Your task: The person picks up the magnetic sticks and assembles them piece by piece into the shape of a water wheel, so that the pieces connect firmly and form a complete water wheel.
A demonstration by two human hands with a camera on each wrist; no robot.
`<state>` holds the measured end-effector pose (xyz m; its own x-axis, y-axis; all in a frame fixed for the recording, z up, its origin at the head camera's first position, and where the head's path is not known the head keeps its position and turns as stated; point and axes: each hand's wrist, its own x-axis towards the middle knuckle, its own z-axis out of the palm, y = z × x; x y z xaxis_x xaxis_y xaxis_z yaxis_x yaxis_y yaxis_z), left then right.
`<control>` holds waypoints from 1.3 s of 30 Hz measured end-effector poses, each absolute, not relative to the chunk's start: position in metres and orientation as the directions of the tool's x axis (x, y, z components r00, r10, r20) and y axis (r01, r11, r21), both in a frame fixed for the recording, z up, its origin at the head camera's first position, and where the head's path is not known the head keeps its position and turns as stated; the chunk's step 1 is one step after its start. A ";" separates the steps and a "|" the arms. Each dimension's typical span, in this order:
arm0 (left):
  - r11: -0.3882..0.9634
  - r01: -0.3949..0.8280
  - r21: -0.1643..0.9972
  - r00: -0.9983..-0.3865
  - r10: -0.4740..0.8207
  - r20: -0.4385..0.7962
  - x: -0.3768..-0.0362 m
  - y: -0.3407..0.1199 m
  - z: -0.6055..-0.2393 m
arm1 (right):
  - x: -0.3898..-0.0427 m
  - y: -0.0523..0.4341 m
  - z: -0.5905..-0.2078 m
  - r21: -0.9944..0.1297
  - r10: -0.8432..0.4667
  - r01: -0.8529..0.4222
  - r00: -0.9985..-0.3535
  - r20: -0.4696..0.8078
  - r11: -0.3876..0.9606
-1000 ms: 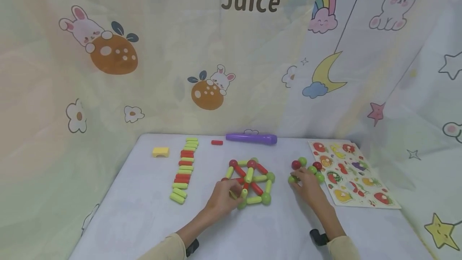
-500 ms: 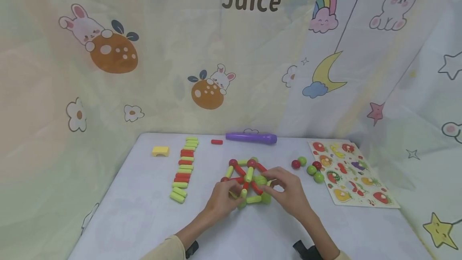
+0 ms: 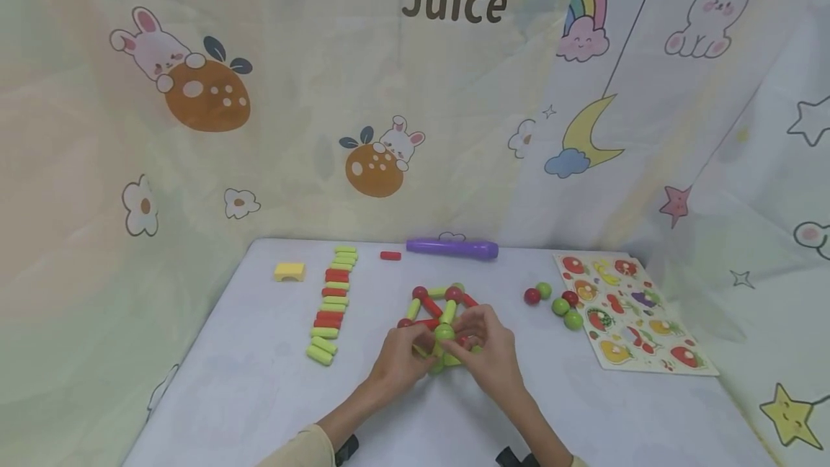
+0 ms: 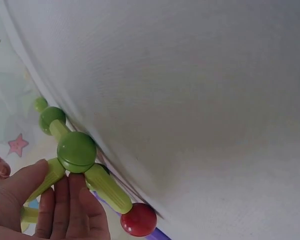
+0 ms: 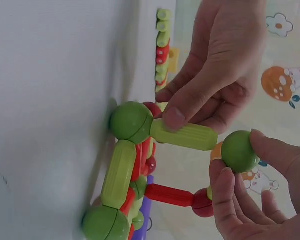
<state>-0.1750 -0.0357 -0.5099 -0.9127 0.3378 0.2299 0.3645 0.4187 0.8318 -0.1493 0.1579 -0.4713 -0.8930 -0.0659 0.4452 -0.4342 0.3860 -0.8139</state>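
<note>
A ball-and-rod frame (image 3: pixel 428 324) of green and red pieces lies mid-table, with some rods standing up from it. At its near corner my left hand (image 3: pixel 398 360) pinches an upright light-green rod (image 5: pixel 195 136), whose lower end meets a green corner ball (image 5: pixel 132 121). My right hand (image 3: pixel 496 362) pinches a loose green ball (image 5: pixel 240 151) between thumb and fingers. In the right wrist view that ball is just off the rod's free end, a slim gap between them. A red upright rod (image 5: pixel 170 195) with a red ball (image 5: pixel 202 202) stands behind. My right hand hides the frame's right side.
A column of green and red rods (image 3: pixel 333 301) lies left, near a yellow arch block (image 3: pixel 289 272). A lone red rod (image 3: pixel 390 256) and a purple stick (image 3: pixel 452 248) lie at the back. Several loose balls (image 3: pixel 560 306) sit beside a fruit picture board (image 3: pixel 635 316) at right.
My right hand has picked a green ball from the group at right and carried it left to the top of the rod. My left hand has kept its grip in place.
</note>
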 end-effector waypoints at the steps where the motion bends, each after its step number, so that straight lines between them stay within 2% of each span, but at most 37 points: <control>1: 0.417 0.361 0.834 -0.913 0.338 0.227 -0.175 -0.036 -0.510 | -0.149 0.157 -0.471 -0.820 -0.056 -0.419 -0.899 0.434 0.390; 15: 0.433 0.376 0.819 -0.912 0.329 0.245 -0.177 -0.035 -0.512 | -0.152 0.152 -0.477 -0.739 -0.055 -0.420 -0.885 0.463 0.528; 39: 0.439 0.385 0.812 -0.911 0.320 0.259 -0.175 -0.035 -0.516 | -0.151 0.152 -0.476 -0.752 -0.073 -0.407 -0.897 0.435 0.519</control>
<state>-0.1753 -0.0350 -0.5157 -0.9114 0.3199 0.2587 0.3846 0.4393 0.8119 -0.1514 0.1520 -0.4759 -0.8973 -0.0733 0.4353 -0.4071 0.5185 -0.7519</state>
